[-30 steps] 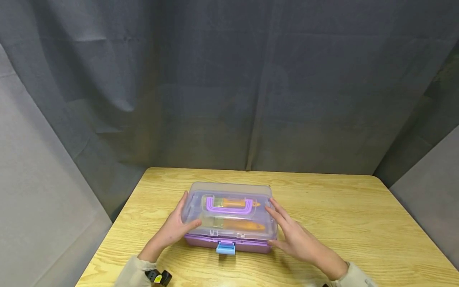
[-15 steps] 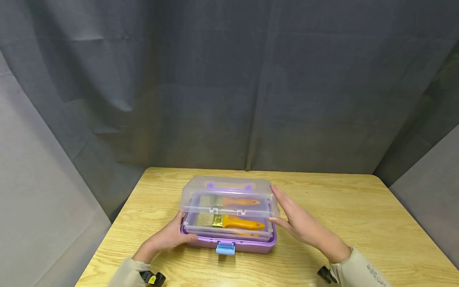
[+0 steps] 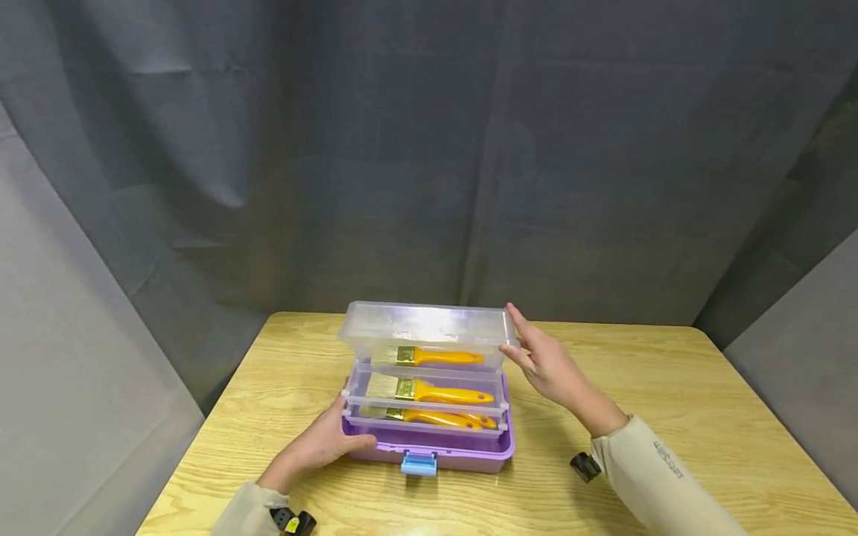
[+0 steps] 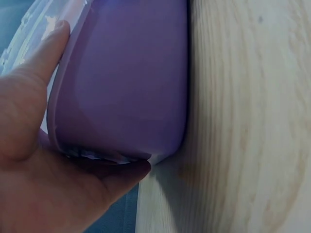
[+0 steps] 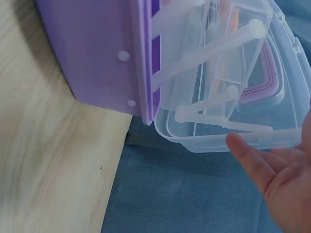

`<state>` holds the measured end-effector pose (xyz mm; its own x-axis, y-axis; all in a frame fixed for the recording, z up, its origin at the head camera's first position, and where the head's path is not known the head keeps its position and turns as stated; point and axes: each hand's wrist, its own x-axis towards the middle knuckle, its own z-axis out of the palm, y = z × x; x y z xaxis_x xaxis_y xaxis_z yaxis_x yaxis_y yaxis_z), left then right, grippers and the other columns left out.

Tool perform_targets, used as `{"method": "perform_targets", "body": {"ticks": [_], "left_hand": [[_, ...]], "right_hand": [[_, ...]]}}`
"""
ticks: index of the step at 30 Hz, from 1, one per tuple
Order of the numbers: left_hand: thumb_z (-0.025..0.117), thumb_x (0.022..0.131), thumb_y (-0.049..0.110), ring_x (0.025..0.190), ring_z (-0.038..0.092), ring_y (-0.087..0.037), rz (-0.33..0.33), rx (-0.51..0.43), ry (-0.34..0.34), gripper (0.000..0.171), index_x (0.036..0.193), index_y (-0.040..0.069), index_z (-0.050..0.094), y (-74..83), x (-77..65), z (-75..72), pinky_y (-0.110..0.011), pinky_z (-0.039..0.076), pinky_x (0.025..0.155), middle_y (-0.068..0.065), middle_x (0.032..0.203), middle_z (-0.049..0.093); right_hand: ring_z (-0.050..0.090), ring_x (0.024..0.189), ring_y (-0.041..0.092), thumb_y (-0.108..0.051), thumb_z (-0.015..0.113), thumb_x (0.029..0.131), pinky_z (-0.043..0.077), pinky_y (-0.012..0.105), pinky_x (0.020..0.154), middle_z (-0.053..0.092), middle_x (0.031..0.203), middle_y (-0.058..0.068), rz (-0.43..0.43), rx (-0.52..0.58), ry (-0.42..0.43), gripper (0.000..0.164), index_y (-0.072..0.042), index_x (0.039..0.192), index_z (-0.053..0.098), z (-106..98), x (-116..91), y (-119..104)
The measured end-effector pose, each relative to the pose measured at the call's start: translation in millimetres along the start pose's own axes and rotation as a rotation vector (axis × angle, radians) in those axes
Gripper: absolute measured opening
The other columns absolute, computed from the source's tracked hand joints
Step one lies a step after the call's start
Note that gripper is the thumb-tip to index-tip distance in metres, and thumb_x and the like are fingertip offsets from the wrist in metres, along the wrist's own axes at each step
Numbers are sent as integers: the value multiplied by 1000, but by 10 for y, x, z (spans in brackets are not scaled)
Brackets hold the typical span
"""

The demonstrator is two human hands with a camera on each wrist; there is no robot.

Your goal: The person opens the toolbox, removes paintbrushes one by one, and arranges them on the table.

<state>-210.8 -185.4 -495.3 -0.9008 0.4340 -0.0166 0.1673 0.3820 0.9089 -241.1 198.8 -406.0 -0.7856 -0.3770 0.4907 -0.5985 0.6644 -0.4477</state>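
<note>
A purple storage box with a light blue latch stands on the table. Its clear lid is tilted up and back, above clear stepped trays raised on hinged arms. Yellow-handled paintbrushes lie in the trays, bristles to the left. My left hand grips the box's left side, thumb over the rim and fingers round the back corner. My right hand holds the lid's right end between thumb and fingers, fingertips at its edge in the right wrist view.
The wooden table ends at the back against a dark grey curtain. Light grey panels stand at both sides. A small black device sits at the left wrist, another black device at the right.
The lid has swung up and back with my right hand, and the trays have risen and spread, baring more brushes. My left hand has slid down from the lid to the box's side.
</note>
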Motion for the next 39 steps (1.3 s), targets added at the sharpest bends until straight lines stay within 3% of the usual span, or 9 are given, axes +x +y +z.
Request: {"method": "perform_targets", "body": {"ticks": [4,8,14,18,21,24,29,32,39], "left_hand": [[80,76,27,131,38,-29,5,-10,-2,102,151,16,12,9,0,23,-48,23,110,-11,146,37],[82,73,27,133,35,-27,24,-20,3,110,152,27,5,3,11,37,-48,21,111,-7,151,30],[83,72,27,138,25,-28,67,-8,21,118,150,38,-4,-22,31,38,-50,15,112,-5,156,16],[82,73,24,138,24,-30,106,-6,19,117,150,39,-6,-30,45,23,-52,15,111,-5,157,13],[77,79,22,138,22,-34,89,10,27,111,152,29,-7,11,34,17,-53,14,111,-10,157,10],[72,84,21,139,19,-36,43,34,43,105,152,20,-7,9,28,16,-53,14,111,-12,157,6],[73,84,20,139,17,-37,17,13,61,106,152,16,-8,-32,32,10,-53,12,111,-14,157,4],[74,83,21,139,17,-38,1,16,71,108,152,13,-8,-25,36,12,-53,12,111,-15,157,3],[73,83,25,138,18,-40,-47,48,75,106,152,10,-6,-23,32,14,-53,13,111,-20,156,2]], "right_hand": [[67,70,17,-25,54,97,53,44,70,66,95,17,85,-33,-4,65,-4,150,23,-2,125,37],[60,57,12,-29,46,100,51,47,73,64,73,9,111,-72,7,61,-2,149,23,10,252,83],[65,62,17,-35,38,103,50,51,80,68,89,13,181,-62,-2,59,-5,151,21,35,396,159],[67,64,21,-38,31,103,46,54,87,68,85,13,241,-50,-19,58,-9,152,19,72,464,210],[66,59,19,-39,27,104,47,53,86,65,73,10,274,-45,-28,57,-11,152,17,108,503,259],[65,54,17,-36,28,104,52,47,75,67,80,15,313,-7,-39,55,-12,152,19,165,529,318],[66,62,21,-31,32,104,54,32,53,67,93,20,375,74,-48,37,-8,129,47,317,536,426],[66,66,26,-29,34,104,54,31,54,67,84,16,385,87,-50,32,-5,116,51,380,514,480],[63,69,25,-26,31,105,53,33,58,64,83,13,433,144,-43,33,-4,115,53,481,477,561]]}}
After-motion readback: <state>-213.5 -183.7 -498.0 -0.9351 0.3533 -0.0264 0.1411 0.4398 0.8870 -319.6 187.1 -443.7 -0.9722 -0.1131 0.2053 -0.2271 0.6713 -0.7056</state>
